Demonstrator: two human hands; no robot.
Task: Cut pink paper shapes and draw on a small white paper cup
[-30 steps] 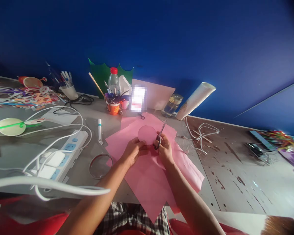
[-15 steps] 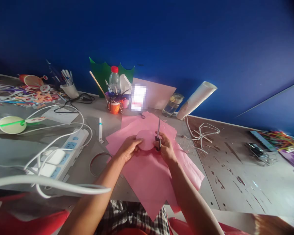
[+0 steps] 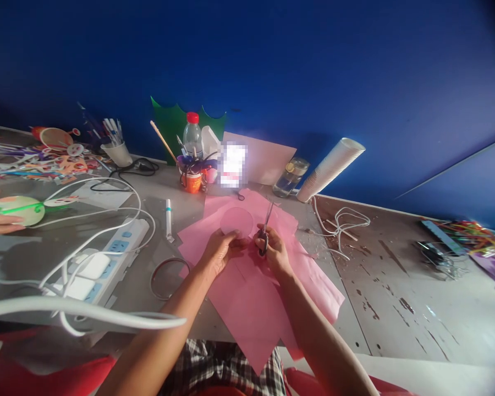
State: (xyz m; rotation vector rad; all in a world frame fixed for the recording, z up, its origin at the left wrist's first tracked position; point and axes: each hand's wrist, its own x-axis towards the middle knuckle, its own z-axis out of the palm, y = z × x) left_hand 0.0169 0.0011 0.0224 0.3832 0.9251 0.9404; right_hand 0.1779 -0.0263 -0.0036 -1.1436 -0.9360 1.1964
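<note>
My left hand (image 3: 226, 248) pinches the lower edge of a round pink paper disc (image 3: 236, 221) between thumb and fingers. In my right hand (image 3: 275, 248) is a pair of scissors (image 3: 263, 242), its dark handles within the fingers and its blades pointing up and away from me. The blades stand to the right of the disc, apart from it. Under both hands, overlapping sheets of pink paper (image 3: 247, 308) cover this part of the table and hang over its front edge.
A power strip (image 3: 117, 247) with white cables and a roll of tape (image 3: 170, 279) lie to the left. Behind stand a bottle (image 3: 192, 135), a lit phone (image 3: 233, 164), a glass jar (image 3: 291, 177) and stacked paper cups (image 3: 332, 168). Another person's hand (image 3: 2, 217) reaches in at far left.
The disc has moved left and farther from me, with my left hand now at its lower edge. My right hand and the scissors have shifted slightly left. Another person's hand has appeared at far left.
</note>
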